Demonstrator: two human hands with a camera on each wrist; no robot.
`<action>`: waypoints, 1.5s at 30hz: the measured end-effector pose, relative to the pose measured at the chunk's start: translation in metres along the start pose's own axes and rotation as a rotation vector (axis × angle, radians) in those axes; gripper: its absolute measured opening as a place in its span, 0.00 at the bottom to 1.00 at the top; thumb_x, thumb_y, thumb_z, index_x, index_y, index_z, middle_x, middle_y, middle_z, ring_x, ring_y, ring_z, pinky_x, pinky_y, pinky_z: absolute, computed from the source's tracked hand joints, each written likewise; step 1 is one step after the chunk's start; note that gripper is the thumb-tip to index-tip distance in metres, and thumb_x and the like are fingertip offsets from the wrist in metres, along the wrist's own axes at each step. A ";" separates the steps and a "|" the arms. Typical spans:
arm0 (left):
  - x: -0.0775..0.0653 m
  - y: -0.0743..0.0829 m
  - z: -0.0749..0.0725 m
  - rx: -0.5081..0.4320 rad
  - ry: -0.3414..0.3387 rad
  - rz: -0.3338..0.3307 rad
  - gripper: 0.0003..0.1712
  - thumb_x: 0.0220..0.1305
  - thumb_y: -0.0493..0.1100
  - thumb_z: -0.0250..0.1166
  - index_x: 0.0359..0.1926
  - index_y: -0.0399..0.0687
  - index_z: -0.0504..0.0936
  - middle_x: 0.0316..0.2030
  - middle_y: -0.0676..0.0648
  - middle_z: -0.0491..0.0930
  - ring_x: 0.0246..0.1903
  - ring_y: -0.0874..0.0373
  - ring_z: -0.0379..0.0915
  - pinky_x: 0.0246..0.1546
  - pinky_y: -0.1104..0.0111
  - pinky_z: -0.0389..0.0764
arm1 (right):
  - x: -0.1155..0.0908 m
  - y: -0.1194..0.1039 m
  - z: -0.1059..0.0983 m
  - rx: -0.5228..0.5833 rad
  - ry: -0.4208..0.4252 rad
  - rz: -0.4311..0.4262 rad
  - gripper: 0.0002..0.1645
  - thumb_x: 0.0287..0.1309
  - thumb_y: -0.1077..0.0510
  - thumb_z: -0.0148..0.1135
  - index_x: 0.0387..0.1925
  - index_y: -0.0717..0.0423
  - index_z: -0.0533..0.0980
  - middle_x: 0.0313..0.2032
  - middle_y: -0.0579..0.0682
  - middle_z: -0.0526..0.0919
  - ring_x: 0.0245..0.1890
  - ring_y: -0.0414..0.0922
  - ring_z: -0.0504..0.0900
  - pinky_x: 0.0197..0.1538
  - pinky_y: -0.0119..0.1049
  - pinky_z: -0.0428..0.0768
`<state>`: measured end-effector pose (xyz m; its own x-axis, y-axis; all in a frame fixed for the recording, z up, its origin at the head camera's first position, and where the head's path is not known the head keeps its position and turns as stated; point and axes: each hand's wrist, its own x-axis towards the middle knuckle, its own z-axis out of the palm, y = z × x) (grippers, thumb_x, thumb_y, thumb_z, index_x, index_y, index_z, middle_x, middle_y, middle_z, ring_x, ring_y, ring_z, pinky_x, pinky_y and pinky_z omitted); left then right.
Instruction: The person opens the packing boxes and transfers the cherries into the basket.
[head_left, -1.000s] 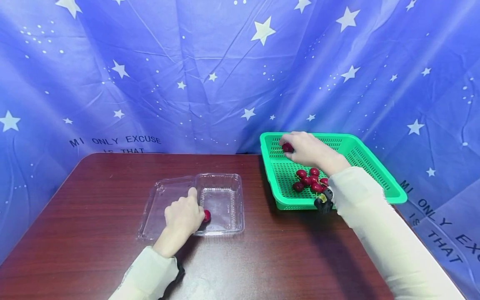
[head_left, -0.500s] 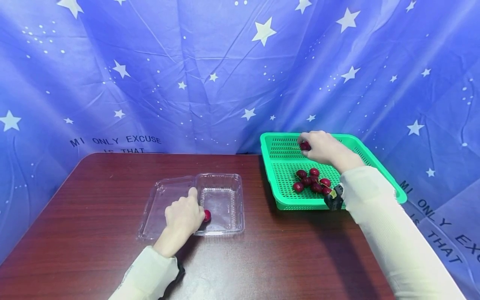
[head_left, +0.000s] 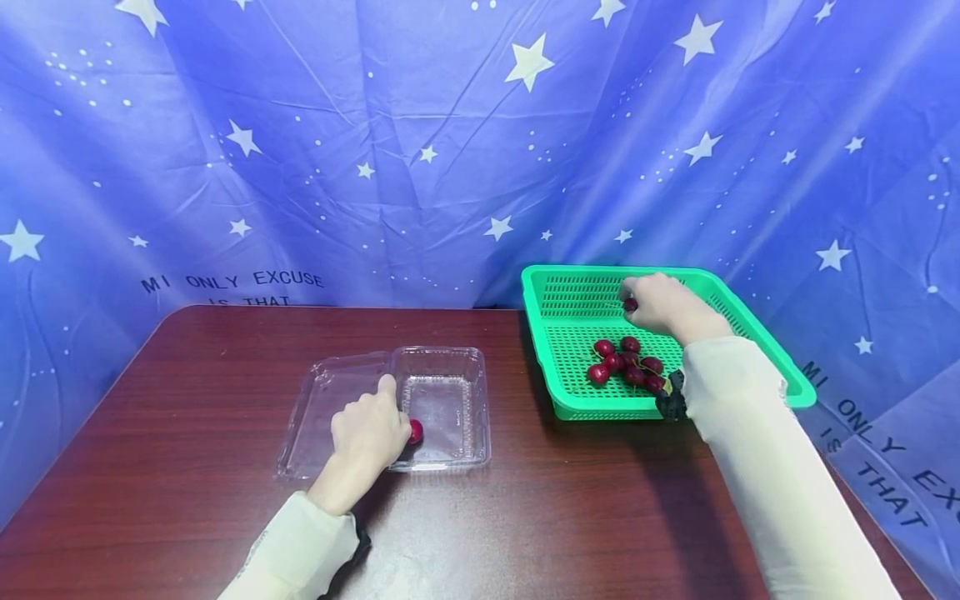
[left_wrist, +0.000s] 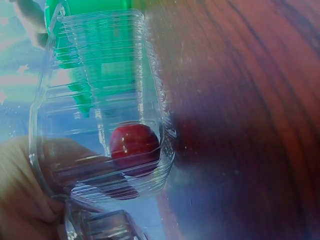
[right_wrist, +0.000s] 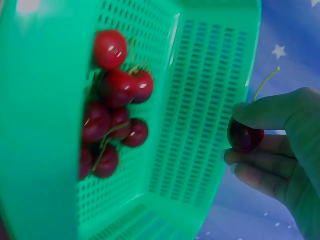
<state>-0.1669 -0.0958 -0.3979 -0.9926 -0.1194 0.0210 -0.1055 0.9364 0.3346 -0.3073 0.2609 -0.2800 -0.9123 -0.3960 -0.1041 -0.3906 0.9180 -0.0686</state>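
My left hand (head_left: 367,432) grips the near-left side of a clear plastic clamshell box (head_left: 450,417), its fingers reaching over the hinge edge. One red cherry (left_wrist: 134,147) lies in that box, close to the fingers, which show through the plastic. Over the back part of a green basket (head_left: 600,407), my right hand (head_left: 663,304) pinches a dark red cherry (right_wrist: 245,136) between thumb and fingers. A thin green stem (right_wrist: 265,84) sticks up from this cherry. Several more cherries (right_wrist: 117,87), some with stems, sit clustered on the basket's perforated floor.
The box's clear lid (head_left: 315,425) lies folded out to the left on the brown wooden table (head_left: 187,417). A blue curtain (head_left: 420,200) with white stars hangs right behind the table and along its right side.
My right hand has moved rightward over the basket and slightly down, still pinching the cherry. The left hand and the box have stayed in place.
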 end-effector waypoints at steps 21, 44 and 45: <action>0.001 0.000 -0.001 0.008 -0.018 -0.011 0.13 0.56 0.43 0.58 0.39 0.41 0.67 0.29 0.31 0.84 0.27 0.34 0.80 0.22 0.48 0.75 | -0.005 0.011 0.035 0.000 -0.045 0.077 0.18 0.56 0.61 0.65 0.46 0.68 0.76 0.38 0.65 0.84 0.36 0.56 0.81 0.41 0.55 0.80; 0.000 -0.001 0.000 -0.002 0.004 0.007 0.12 0.55 0.42 0.58 0.37 0.41 0.67 0.27 0.32 0.83 0.26 0.35 0.80 0.23 0.48 0.76 | 0.000 0.006 0.050 -0.044 -0.018 0.047 0.14 0.54 0.66 0.64 0.43 0.66 0.76 0.35 0.63 0.83 0.33 0.56 0.80 0.39 0.56 0.79; 0.000 -0.001 0.001 -0.002 0.005 0.007 0.12 0.55 0.42 0.58 0.37 0.41 0.67 0.27 0.32 0.83 0.26 0.35 0.80 0.23 0.48 0.76 | 0.000 0.007 0.051 -0.046 -0.015 0.044 0.14 0.54 0.66 0.64 0.43 0.66 0.76 0.35 0.63 0.83 0.33 0.56 0.79 0.39 0.56 0.79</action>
<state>-0.1667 -0.0965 -0.3987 -0.9930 -0.1146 0.0284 -0.0984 0.9365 0.3366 -0.3040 0.2658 -0.3306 -0.9272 -0.3548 -0.1204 -0.3553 0.9346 -0.0176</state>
